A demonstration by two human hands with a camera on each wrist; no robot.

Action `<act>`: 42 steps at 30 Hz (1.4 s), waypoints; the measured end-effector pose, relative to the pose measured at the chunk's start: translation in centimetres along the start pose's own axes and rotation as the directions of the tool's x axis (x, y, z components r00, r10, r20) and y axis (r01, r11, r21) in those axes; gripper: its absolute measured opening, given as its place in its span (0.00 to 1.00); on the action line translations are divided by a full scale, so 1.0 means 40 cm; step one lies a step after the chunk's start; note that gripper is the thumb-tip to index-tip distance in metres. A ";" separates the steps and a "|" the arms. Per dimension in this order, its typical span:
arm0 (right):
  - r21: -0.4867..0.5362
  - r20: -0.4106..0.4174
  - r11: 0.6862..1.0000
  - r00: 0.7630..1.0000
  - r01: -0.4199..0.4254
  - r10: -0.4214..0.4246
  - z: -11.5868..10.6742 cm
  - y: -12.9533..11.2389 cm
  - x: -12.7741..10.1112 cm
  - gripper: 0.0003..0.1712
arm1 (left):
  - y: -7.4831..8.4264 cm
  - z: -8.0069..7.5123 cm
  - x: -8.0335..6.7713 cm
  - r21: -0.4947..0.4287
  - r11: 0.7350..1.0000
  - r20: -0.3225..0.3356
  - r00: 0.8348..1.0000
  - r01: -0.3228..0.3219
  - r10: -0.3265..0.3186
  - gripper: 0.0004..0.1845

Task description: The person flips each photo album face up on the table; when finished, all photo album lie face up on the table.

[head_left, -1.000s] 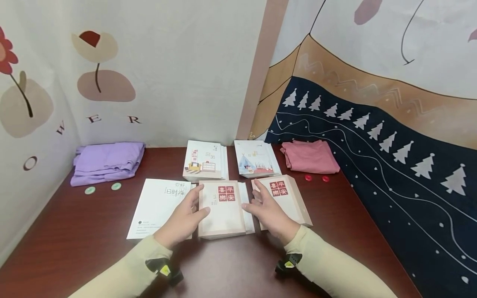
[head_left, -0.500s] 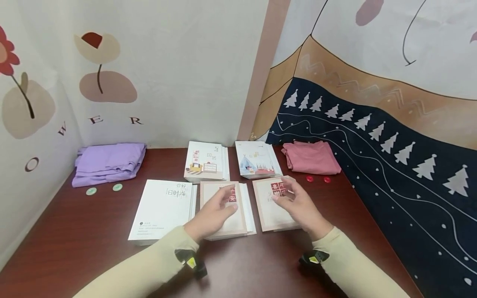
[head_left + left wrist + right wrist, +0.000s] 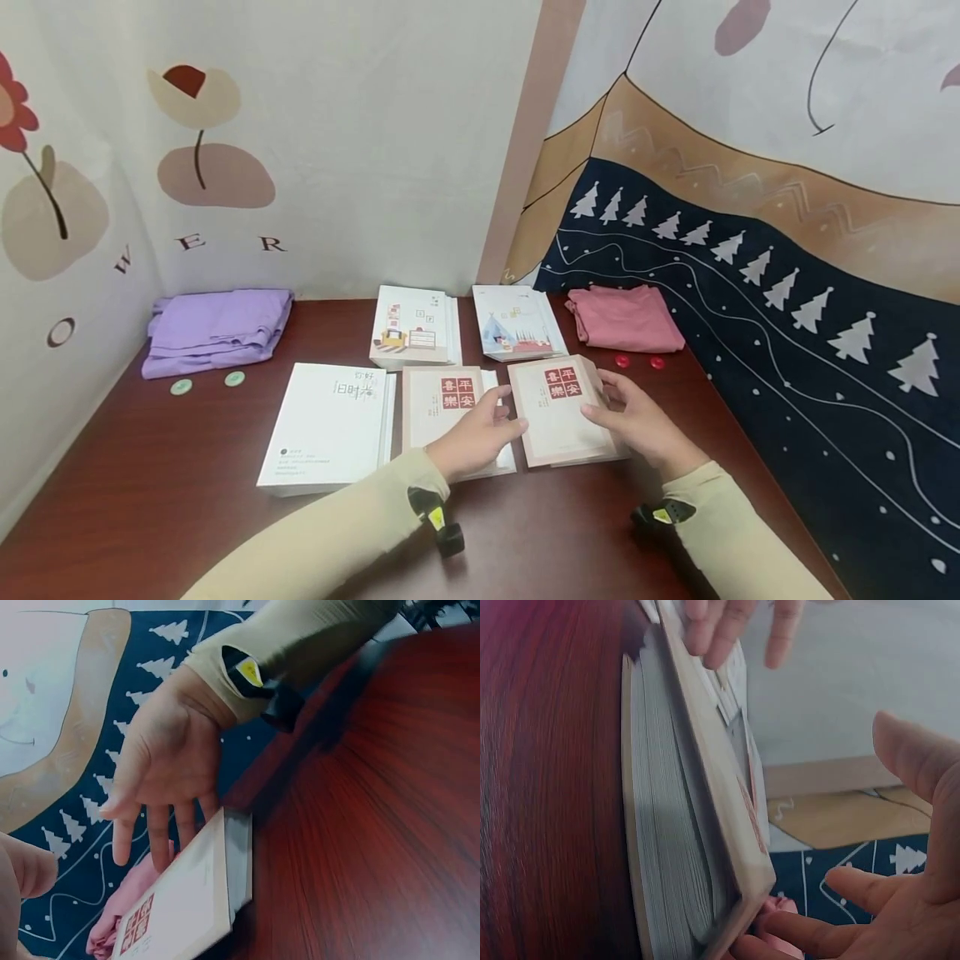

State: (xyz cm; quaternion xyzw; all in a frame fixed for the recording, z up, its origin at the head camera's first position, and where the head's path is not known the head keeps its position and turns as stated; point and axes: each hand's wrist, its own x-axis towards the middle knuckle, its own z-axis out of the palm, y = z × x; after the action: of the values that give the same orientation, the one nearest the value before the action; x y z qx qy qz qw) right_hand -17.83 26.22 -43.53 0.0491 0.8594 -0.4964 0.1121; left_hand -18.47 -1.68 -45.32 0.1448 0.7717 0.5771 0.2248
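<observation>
Together, the left hand [image 3: 480, 437] and right hand [image 3: 641, 421] pressed relaxed, open-fingered grips against the book's [image 3: 558, 408] opposite edges on the desk [image 3: 187, 492].

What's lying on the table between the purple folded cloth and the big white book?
Two small green round tokens lie on the table between the purple cloth and the white book, as the head view shows.

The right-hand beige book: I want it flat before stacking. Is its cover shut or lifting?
Lifting. The beige book shows its cover raised off the pages in the right wrist view.
</observation>
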 end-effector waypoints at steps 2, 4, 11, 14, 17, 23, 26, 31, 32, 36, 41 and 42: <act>-0.005 0.009 1.000 1.000 -0.008 0.008 -0.005 0.006 0.002 0.50 | 0.004 0.011 0.008 -0.021 1.000 0.017 1.000 0.023 -0.023 0.43; -0.019 0.018 1.000 1.000 -0.021 0.021 -0.008 0.011 0.004 0.50 | 0.006 0.020 0.016 -0.040 0.998 0.025 0.999 0.044 -0.043 0.46; -0.038 0.044 0.997 0.997 -0.067 0.068 -0.013 0.017 0.012 0.50 | 0.008 0.041 0.048 -0.198 0.973 0.032 0.993 0.117 -0.113 0.47; -0.045 0.052 0.997 0.996 -0.068 0.071 -0.013 0.018 0.015 0.51 | 0.009 0.050 0.061 -0.237 0.961 0.031 0.990 0.141 -0.138 0.46; -0.050 0.059 0.997 0.996 -0.063 0.066 -0.013 0.019 0.018 0.51 | 0.005 0.059 0.074 -0.225 0.962 0.019 0.988 0.153 -0.153 0.45; -0.064 0.068 0.996 0.995 -0.062 0.066 -0.016 0.023 0.021 0.52 | -0.001 0.076 0.086 -0.144 0.987 -0.026 0.996 0.075 -0.080 0.46; -0.064 0.073 0.997 0.996 -0.048 0.053 -0.017 0.027 0.022 0.51 | 0.001 0.083 0.089 -0.138 0.989 -0.033 0.998 0.050 -0.055 0.47; -0.073 0.092 0.997 0.995 -0.029 0.036 -0.021 0.025 0.021 0.47 | 0.012 0.089 0.088 -0.173 0.982 -0.039 0.996 0.072 -0.080 0.49; -0.080 0.093 0.996 0.995 -0.032 0.039 -0.021 0.023 0.020 0.47 | 0.015 0.089 0.087 -0.177 0.981 -0.041 0.996 0.075 -0.083 0.49; -0.099 0.093 0.994 0.994 -0.039 0.049 -0.020 0.024 0.020 0.44 | 0.019 0.089 0.088 -0.179 0.981 -0.038 0.995 0.080 -0.088 0.48; -0.115 0.075 0.992 0.996 -0.048 0.056 -0.016 0.021 0.022 0.40 | 0.017 0.089 0.092 -0.184 0.980 -0.053 0.995 0.072 -0.083 0.47; -0.121 0.068 0.991 0.996 -0.050 0.059 -0.015 0.020 0.023 0.39 | 0.016 0.090 0.094 -0.184 0.981 -0.058 0.995 0.067 -0.079 0.47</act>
State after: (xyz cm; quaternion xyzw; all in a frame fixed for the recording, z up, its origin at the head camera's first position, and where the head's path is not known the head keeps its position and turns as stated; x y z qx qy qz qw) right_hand -18.65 27.12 -44.14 0.0480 0.8812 -0.4426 0.1591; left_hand -19.86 3.29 -46.21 0.0765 0.7275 0.6408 0.2330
